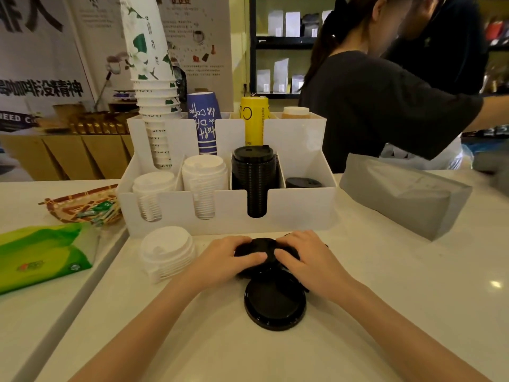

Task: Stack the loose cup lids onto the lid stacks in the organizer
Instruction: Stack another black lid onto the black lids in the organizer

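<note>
With my left hand [231, 257] and right hand [305, 257] closed together on the black lids [257, 250] on the worktop [385, 271] just before the organizer [289, 210], I judged an uneven grip could spill them.
</note>
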Action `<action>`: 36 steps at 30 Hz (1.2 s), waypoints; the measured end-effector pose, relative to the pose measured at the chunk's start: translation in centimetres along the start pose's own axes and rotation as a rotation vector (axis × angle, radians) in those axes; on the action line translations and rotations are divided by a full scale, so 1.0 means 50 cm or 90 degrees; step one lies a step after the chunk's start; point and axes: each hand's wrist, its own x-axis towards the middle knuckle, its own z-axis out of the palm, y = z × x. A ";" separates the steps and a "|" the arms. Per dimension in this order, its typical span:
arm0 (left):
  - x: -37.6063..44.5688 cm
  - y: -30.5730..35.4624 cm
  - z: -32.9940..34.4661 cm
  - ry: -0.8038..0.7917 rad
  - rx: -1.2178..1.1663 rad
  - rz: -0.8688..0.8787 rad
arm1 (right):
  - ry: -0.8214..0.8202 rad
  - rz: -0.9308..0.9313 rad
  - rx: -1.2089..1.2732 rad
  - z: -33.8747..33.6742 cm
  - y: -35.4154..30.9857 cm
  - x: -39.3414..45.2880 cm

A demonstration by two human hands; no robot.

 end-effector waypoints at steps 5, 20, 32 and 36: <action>-0.007 -0.009 0.002 -0.004 -0.017 -0.008 | 0.010 0.012 0.015 0.005 -0.001 -0.001; 0.004 0.070 -0.037 0.322 -0.040 0.141 | 0.134 -0.079 0.136 -0.088 -0.029 0.050; 0.155 0.149 -0.115 0.531 0.004 0.172 | 0.231 -0.089 0.331 -0.153 -0.038 0.222; 0.209 0.132 -0.116 0.541 -0.006 0.124 | 0.164 -0.082 0.406 -0.134 -0.025 0.275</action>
